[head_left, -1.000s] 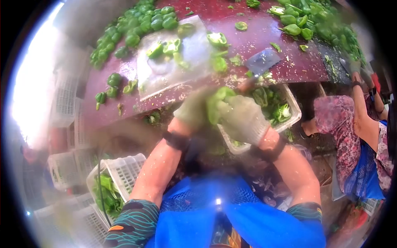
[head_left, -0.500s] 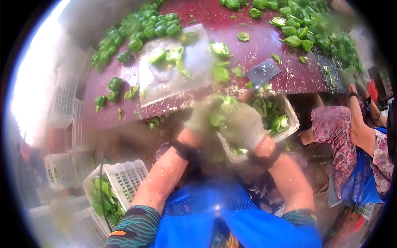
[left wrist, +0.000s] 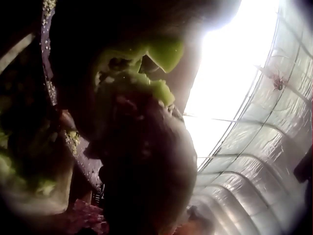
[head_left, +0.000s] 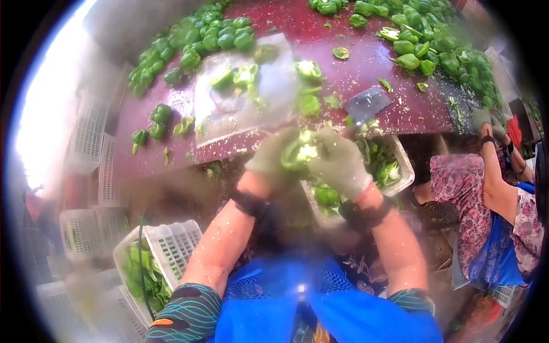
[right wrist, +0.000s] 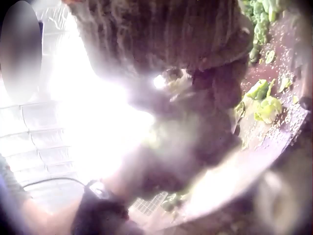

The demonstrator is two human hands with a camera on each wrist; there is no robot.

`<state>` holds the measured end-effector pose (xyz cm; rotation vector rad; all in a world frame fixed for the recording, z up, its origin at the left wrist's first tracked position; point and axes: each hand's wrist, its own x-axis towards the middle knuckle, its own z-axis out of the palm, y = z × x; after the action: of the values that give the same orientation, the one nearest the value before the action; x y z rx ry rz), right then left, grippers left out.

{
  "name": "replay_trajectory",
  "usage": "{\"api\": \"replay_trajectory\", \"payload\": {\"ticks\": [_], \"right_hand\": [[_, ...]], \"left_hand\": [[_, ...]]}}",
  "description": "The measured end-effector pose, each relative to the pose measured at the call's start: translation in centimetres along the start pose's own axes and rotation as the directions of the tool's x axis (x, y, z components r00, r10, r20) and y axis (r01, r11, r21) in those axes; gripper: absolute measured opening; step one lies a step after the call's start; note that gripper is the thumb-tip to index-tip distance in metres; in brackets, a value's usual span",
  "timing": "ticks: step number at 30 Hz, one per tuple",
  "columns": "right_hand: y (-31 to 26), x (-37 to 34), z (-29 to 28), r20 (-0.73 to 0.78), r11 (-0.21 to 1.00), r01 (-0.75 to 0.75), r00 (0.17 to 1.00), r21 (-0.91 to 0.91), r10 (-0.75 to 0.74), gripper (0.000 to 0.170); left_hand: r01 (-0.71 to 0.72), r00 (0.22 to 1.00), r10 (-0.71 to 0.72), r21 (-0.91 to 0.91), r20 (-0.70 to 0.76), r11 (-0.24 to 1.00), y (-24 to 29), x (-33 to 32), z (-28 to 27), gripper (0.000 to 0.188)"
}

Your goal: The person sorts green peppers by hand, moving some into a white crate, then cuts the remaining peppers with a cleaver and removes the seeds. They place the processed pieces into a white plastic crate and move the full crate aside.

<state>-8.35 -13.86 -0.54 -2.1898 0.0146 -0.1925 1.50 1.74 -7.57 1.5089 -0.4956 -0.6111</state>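
My gloved left hand [head_left: 272, 155] grips an opened green bell pepper [head_left: 290, 155] over the table's front edge. Its whitish seed core [head_left: 307, 151] shows between both hands. From the other side, the fingers of my gloved right hand [head_left: 339, 162] pinch the pepper at that core. In the left wrist view, the broken pepper wall [left wrist: 166, 53] stands out bright green against the dark gloves. Glare and blur hide most of the pepper in the right wrist view. Beneath my right hand is a white crate [head_left: 407, 166] with pepper pieces.
On the red table [head_left: 349, 74] lie a cleaver [head_left: 368, 105], a pale cutting board [head_left: 220, 123] with cut peppers, and heaps of whole peppers [head_left: 191, 37] on both sides. A tilted white basket [head_left: 177, 246] holds green pieces at lower left. Another person [head_left: 463, 183] sits at right.
The pepper between my hands has come open, and its pale seed core now shows. A green pepper piece now shows in the crate below my right hand.
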Motion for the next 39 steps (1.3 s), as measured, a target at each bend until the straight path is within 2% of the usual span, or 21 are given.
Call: {"api": "replay_trajectory", "payload": {"ticks": [1, 3, 6, 11, 16, 17, 18, 20, 21, 22, 24, 25, 26, 28, 30, 32, 33, 35, 37, 38, 39], "right_hand": [[0.4, 0.2, 0.0, 0.073, 0.995, 0.021, 0.997, 0.095, -0.028, 0.025], [-0.1, -0.3, -0.3, 0.062, 0.975, 0.221, 0.974, -0.029, -0.219, 0.028], [-1.0, -0.4, 0.1, 0.259, 0.945, 0.174, 0.961, -0.278, -0.101, 0.028], [-1.5, -1.0, -0.3, 0.312, 0.917, 0.138, 0.95, -0.375, -0.016, 0.03], [-0.4, -0.8, 0.9, 0.09, 0.842, 0.02, 0.995, -0.539, 0.034, 0.031], [-0.6, -1.1, 1.0, -0.046, 0.86, 0.062, 0.994, -0.506, -0.099, 0.013], [-0.1, -0.9, 0.6, -0.137, 0.864, 0.093, 0.974, -0.496, -0.183, 0.011], [1.0, -0.5, -0.1, -0.312, 0.862, 0.161, 0.887, -0.481, -0.34, 0.009], [-0.8, -0.8, -1.2, -0.464, 0.996, 0.072, 0.885, 0.052, -0.039, 0.011], [0.3, -0.9, -1.9, -0.345, 0.803, -0.036, 0.891, 0.594, 0.296, 0.015], [2.5, -1.0, -3.8, -0.392, 0.955, 0.138, 0.92, 0.263, -0.025, 0.016], [0.0, -1.8, -5.8, 0.093, 0.78, -0.357, 0.927, 0.513, 0.363, 0.025], [2.0, -2.1, -5.1, 0.059, 0.927, -0.313, 0.95, 0.206, 0.307, 0.032], [3.1, -2.9, -4.3, -0.067, 0.898, -0.221, 0.975, -0.381, 0.212, 0.042], [3.7, -2.3, -4.6, -0.158, 0.947, -0.32, 0.937, -0.037, 0.31, 0.042], [6.1, -1.6, -3.4, -0.333, 0.885, -0.195, 0.875, 0.424, 0.352, 0.042], [6.1, -1.1, -3.1, -0.282, 0.743, -0.129, 0.872, 0.657, 0.4, 0.041], [6.0, -0.2, -2.5, -0.176, 0.276, 0.039, 0.854, 0.96, 0.49, 0.039], [5.3, 0.5, -0.9, -0.07, 0.032, 0.062, 0.918, 0.998, 0.39, 0.048], [5.1, 0.9, -0.6, -0.027, -0.088, 0.059, 0.945, 0.994, 0.327, 0.053], [4.3, 0.9, -1.0, 0.007, 0.027, -0.02, 0.905, 0.999, 0.424, 0.06]], "left_hand": [[-0.049, 0.999, 0.05, 0.048, -0.011, 0.998, -0.5, -0.1, -0.1, 0.025], [-0.178, 0.984, 0.17, 0.253, 0.054, 0.951, -0.2, -0.4, -0.2, 0.025], [-0.225, 0.974, 0.201, 0.359, 0.105, 0.906, -0.5, -0.4, -0.3, 0.024], [-0.164, 0.986, 0.149, 0.315, 0.069, 0.935, -3.6, -0.1, -0.7, 0.024], [0.113, 0.99, -0.118, -0.065, -0.076, 0.991, -4.9, -0.2, 0.6, 0.024], [0.192, 0.97, -0.218, -0.217, -0.106, 0.957, -4.6, -0.1, 0.9, 0.024], [0.249, 0.939, -0.315, -0.365, -0.134, 0.897, -4.3, -0.1, 1.2, 0.025], [0.434, 0.802, -0.594, -0.747, 0.065, 0.504, 3.7, -1.2, 2.3, 0.028], [0.406, 0.849, -0.523, -0.728, 0.077, 0.553, 6.2, -1.7, 2.8, 0.037], [0.393, 0.884, -0.458, -0.68, 0.094, 0.619, 6.9, -1.7, 2.8, 0.035], [0.344, 0.935, -0.329, -0.579, 0.136, 0.739, 7.6, -1.9, 2.4, 0.035], [0.237, 0.971, -0.218, -0.444, 0.094, 0.864, 7.2, -1.7, 2.0, 0.036], [0.179, 0.975, -0.213, -0.348, -0.064, 0.92, 6.7, -1.6, 2.0, 0.037], [0.103, 0.921, -0.14, -0.118, -0.364, 0.988, 6.2, -1.4, 2.2, 0.05], [-0.108, 0.861, 0.254, 0.331, -0.439, 0.938, 6.9, -0.7, 2.5, 0.045], [-0.259, 0.638, 0.714, 0.794, -0.288, 0.551, 8.1, -0.3, 3.2, 0.041], [-0.321, 0.625, 0.744, 0.79, -0.238, 0.523, 8.6, 0.1, 3.4, 0.04], [-0.39, 0.636, 0.756, 0.78, -0.156, 0.489, 9.5, 0.8, 4.6, 0.037], [-0.404, 0.616, 0.787, 0.872, 0.035, 0.277, 7.4, 1.3, 8.5, 0.029], [-0.408, 0.697, 0.714, 0.858, 0.071, 0.312, 5.6, 2.2, 8.1, 0.028], [-0.403, 0.769, 0.63, 0.847, 0.107, 0.348, 3.8, 3.2, 7.8, 0.027]]}}
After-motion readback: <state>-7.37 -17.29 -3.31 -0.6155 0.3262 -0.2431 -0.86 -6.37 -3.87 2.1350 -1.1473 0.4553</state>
